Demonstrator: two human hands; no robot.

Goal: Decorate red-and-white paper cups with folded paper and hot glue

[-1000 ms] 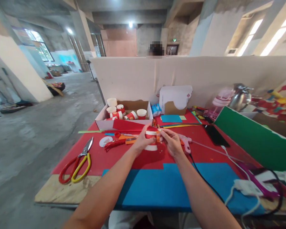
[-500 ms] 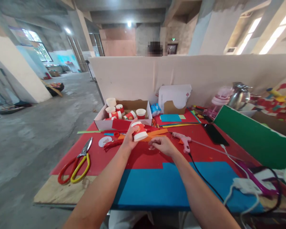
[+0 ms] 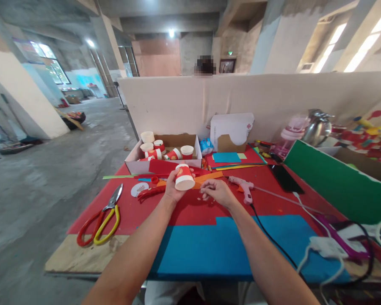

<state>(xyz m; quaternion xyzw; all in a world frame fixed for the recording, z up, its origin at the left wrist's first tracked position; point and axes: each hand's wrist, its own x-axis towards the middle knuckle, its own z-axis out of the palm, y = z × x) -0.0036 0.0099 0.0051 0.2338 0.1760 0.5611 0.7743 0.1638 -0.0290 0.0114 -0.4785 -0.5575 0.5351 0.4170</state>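
Fingers of the left hand (image 3: 172, 189) grip a red-and-white paper cup (image 3: 184, 177) around its side, while those of the right hand (image 3: 220, 193) are loosely curled just to its right; whether they pinch anything small cannot be told. Beneath both hands spreads the red surface (image 3: 186, 215), its near part covered by a blue sheet (image 3: 203, 250). A green panel (image 3: 333, 190) stands at the far right, and a white box (image 3: 136, 167) of more cups (image 3: 187, 152) sits at the far left. Large scissors (image 3: 109, 206) with one red and one yellow handle lie on the left, blades pointing far. Right of the right hand rest a pink glue gun (image 3: 247, 187) and, farther right, a dark phone (image 3: 285, 178). The held cup is tilted, clear of the surface, a white end turned near. Behind the right hand runs an orange strip (image 3: 211, 176); a white disc (image 3: 139, 189) lies left of the left hand.
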